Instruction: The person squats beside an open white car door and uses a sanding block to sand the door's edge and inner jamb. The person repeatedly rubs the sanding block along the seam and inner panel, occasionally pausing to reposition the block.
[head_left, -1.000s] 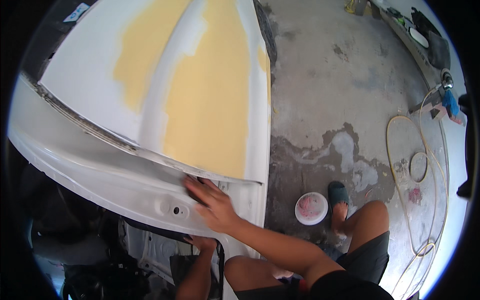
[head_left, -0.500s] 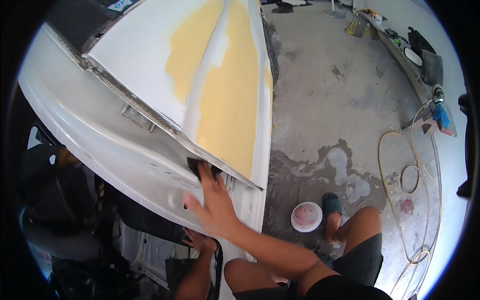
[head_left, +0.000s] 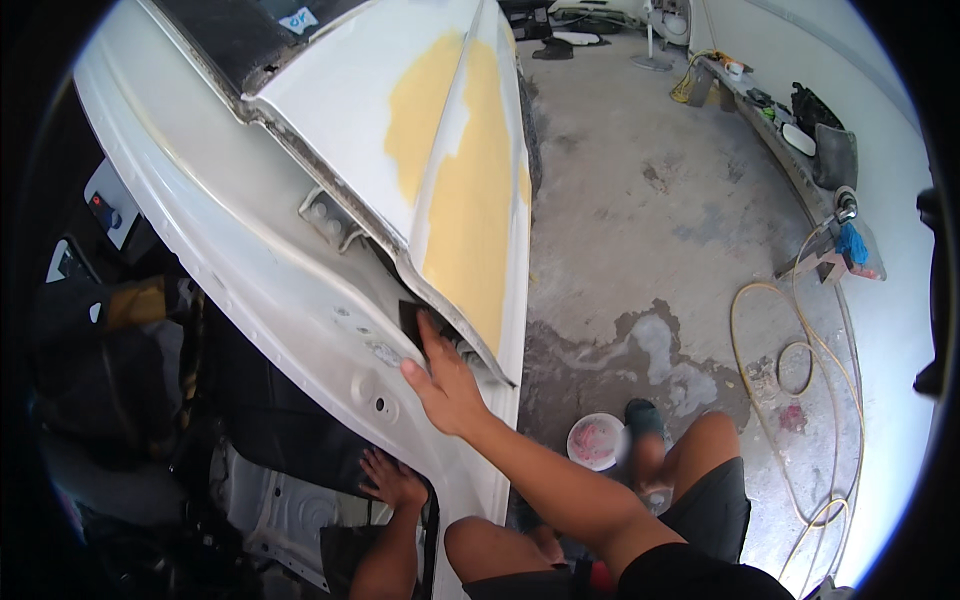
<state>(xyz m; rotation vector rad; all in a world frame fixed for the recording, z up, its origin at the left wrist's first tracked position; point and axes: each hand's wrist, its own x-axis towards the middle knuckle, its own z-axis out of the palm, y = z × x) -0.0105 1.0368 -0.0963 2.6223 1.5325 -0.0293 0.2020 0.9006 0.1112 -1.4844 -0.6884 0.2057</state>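
White car frame (head_left: 270, 280) runs under R grip (head_left: 452, 395). White panel (head_left: 340, 110) w/ yellow patches (head_left: 470, 240) lies just ahead of R grip. Concrete floor (head_left: 620, 220) is off to its R; bench (head_left: 778, 148) well apart, ahead & R; hose (head_left: 734, 330) in loops, far R; white tub (head_left: 600, 465) w/ pinkish contents nearer, R & behind. L grip (head_left: 395, 485), behind R grip: released, fingers spread. Dark pad (head_left: 408, 318) at R grip's fingertips, by panel edge; can't tell if pinched or just pressed.
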